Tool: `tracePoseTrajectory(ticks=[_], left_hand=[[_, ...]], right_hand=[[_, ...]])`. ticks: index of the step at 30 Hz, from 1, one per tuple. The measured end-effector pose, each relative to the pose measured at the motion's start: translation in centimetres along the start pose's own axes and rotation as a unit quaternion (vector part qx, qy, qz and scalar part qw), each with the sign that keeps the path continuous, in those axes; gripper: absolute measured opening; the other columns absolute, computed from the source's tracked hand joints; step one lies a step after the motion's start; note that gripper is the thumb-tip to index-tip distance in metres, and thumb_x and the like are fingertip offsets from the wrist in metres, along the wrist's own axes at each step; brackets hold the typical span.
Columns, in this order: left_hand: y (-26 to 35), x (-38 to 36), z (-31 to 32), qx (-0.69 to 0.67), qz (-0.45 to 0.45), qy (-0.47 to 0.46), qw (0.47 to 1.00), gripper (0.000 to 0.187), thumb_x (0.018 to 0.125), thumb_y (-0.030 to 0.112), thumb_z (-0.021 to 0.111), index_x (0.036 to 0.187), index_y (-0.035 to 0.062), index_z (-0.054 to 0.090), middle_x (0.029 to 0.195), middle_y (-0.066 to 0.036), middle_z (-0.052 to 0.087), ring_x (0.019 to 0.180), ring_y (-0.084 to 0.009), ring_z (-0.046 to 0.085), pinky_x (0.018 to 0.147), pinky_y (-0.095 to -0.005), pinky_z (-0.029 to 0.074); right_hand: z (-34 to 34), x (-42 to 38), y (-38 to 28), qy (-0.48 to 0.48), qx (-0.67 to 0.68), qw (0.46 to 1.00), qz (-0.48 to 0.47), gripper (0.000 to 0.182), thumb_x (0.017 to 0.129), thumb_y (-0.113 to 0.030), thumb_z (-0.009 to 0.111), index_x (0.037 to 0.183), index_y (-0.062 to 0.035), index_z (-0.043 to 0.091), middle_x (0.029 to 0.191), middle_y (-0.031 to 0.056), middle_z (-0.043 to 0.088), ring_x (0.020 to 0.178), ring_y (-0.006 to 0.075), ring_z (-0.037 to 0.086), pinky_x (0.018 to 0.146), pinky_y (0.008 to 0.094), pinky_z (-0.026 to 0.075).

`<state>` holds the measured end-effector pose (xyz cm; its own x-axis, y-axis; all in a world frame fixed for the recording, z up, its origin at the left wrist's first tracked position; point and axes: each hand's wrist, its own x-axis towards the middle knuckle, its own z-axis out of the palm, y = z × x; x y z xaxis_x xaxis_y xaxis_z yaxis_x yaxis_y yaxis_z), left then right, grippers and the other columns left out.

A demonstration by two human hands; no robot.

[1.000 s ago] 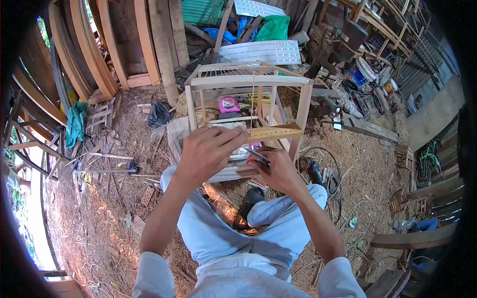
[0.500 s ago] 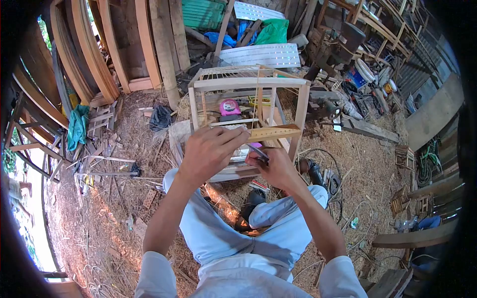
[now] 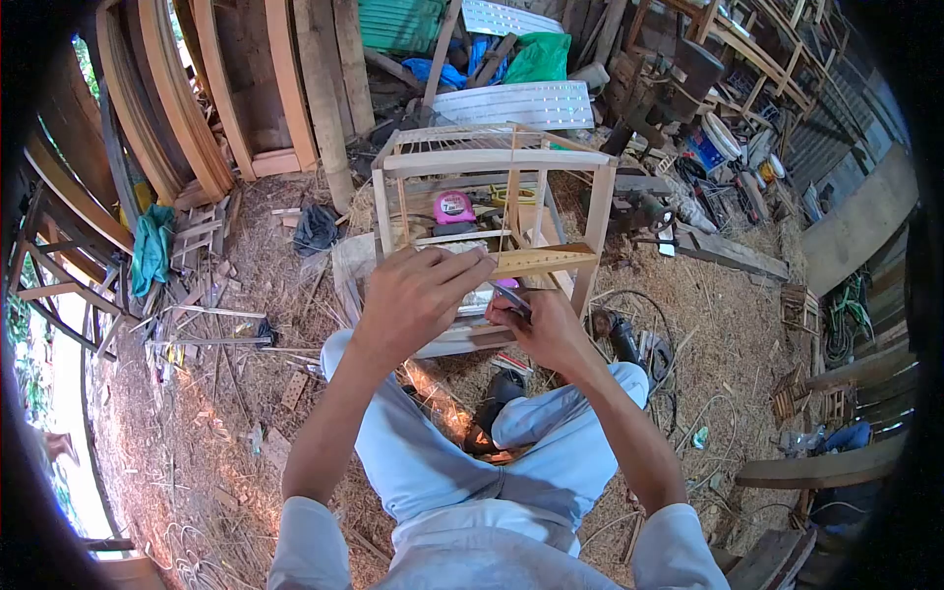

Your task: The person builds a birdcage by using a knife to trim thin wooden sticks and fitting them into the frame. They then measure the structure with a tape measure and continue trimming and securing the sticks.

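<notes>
A light wooden strip (image 3: 543, 261) with a row of small dark marks lies level above a wooden frame (image 3: 492, 158). The fingers of my left hand (image 3: 418, 295) are closed on the strip's left end. My right hand (image 3: 539, 324), just below the strip, is wrapped round a dark thin tool (image 3: 513, 298), whose tip points up and left toward my left fingers. Most of the tool is hidden in the palm. Inside the frame, beyond my hands, sits a pink tape measure (image 3: 453, 207).
Curved wooden pieces (image 3: 285, 84) stand at the upper left. A green bag (image 3: 538, 59) and a perforated white sheet (image 3: 521, 105) lie behind the frame. A black power tool (image 3: 622, 339) with a cable is right of my knee. Wood shavings cover the ground.
My right hand and the tool have shifted very slightly. Both hands keep their holds. At the far left edge, a person's foot has come lower in view.
</notes>
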<state>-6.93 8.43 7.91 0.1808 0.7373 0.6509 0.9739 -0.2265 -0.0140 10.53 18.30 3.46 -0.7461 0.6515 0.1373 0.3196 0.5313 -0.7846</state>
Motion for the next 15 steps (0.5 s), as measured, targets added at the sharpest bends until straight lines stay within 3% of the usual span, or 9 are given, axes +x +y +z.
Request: tracePoseTrajectory(ticks=[2,4,7,9,11,14,15], left_hand=[[0.1,0.0,0.0,-0.002,-0.003,0.000,1.000,0.038,0.069,0.020,0.067,0.107,0.0182,0.065,0.103,0.004,0.066,0.080,-0.0161,0.062,0.063,-0.0320,0.049],[0.1,0.0,0.0,-0.005,-0.004,0.000,1.000,0.039,0.069,0.020,0.067,0.107,0.0182,0.065,0.103,0.004,0.066,0.080,-0.0163,0.062,0.064,-0.0322,0.049],[0.0,0.0,0.1,-0.013,-0.001,0.003,1.000,0.038,0.068,0.020,0.067,0.107,0.0176,0.065,0.103,0.003,0.066,0.080,-0.0168,0.063,0.064,-0.0324,0.050],[0.0,0.0,0.0,-0.016,-0.001,0.001,1.000,0.037,0.067,0.011,0.062,0.104,0.0151,0.066,0.104,0.004,0.066,0.079,-0.0131,0.061,0.066,-0.0302,0.049],[-0.1,0.2,-0.1,-0.013,0.001,-0.003,1.000,0.037,0.067,0.011,0.062,0.104,0.0149,0.065,0.103,0.004,0.066,0.079,-0.0139,0.061,0.066,-0.0308,0.049],[-0.8,0.5,-0.1,-0.019,0.012,0.008,1.000,0.034,0.069,0.014,0.065,0.103,0.0151,0.066,0.098,0.001,0.067,0.079,-0.0166,0.063,0.065,-0.0319,0.050],[-1.3,0.8,-0.2,-0.027,0.019,0.021,0.999,0.031,0.070,0.017,0.068,0.102,0.0156,0.067,0.094,-0.001,0.068,0.077,-0.0184,0.064,0.064,-0.0325,0.050]], right_hand=[[0.0,0.0,0.0,-0.007,-0.007,1.000,-0.003,0.013,0.081,-0.012,0.065,0.086,-0.0014,0.069,0.076,0.0198,0.065,0.071,0.0351,0.064,0.064,0.0416,0.048],[-0.1,-0.1,-0.3,-0.023,-0.052,0.998,0.011,0.008,0.081,-0.003,0.061,0.084,0.0005,0.067,0.081,0.0128,0.067,0.076,0.0262,0.066,0.070,0.0342,0.050],[0.1,-0.2,-0.2,0.000,-0.047,0.997,-0.053,0.006,0.077,-0.002,0.062,0.081,-0.0004,0.067,0.082,0.0122,0.066,0.076,0.0287,0.064,0.069,0.0352,0.049],[0.4,-0.1,0.2,0.003,-0.076,0.995,-0.058,0.007,0.076,-0.002,0.063,0.082,-0.0013,0.068,0.082,0.0122,0.065,0.076,0.0301,0.063,0.069,0.0359,0.049],[0.3,-0.1,0.1,0.008,-0.105,0.992,-0.063,0.009,0.074,-0.001,0.064,0.082,-0.0023,0.068,0.082,0.0122,0.065,0.075,0.0316,0.062,0.069,0.0366,0.049],[-0.4,0.0,-0.9,0.006,-0.095,0.995,-0.037,0.011,0.076,-0.003,0.065,0.086,-0.0029,0.069,0.081,0.0118,0.066,0.074,0.0270,0.064,0.069,0.0356,0.048],[-0.7,0.1,-0.9,0.018,-0.027,0.999,0.001,0.012,0.076,-0.004,0.065,0.087,-0.0024,0.069,0.080,0.0137,0.066,0.073,0.0268,0.064,0.068,0.0353,0.049]])
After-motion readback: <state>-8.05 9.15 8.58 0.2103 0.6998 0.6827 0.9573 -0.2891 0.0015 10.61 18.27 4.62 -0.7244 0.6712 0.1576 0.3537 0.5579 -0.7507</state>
